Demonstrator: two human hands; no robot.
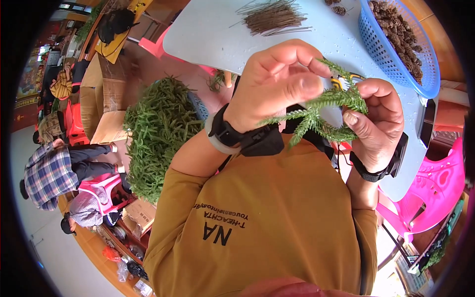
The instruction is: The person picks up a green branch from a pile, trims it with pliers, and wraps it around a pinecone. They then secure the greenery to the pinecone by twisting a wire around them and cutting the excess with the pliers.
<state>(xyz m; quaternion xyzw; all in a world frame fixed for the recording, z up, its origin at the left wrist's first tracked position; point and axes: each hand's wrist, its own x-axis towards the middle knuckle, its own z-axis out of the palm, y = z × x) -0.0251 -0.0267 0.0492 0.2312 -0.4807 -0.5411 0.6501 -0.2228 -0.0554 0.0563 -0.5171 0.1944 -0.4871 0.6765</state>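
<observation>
Green artificial pine sprigs [326,101] with several branching tips are up in front of my chest, between my two hands. My right hand [378,119] pinches them at their joined end between thumb and fingers. At the other side, my left hand [284,81] has its fingers curled, thumb and index finger closed about a sprig by its upper tip; the exact contact is partly hidden. Behind the sprigs, on the table, lies a tool with yellow and black handles [349,78], perhaps pliers, mostly covered by the greenery.
The pale table [208,32] bears a bundle of thin brown wire stems [274,17] and a blue basket [368,37] of pine cones [398,37]. A big heap of green sprigs [158,133] stands to the left. Pink plastic chair [430,190] at right; people and cardboard boxes [111,84] farther left.
</observation>
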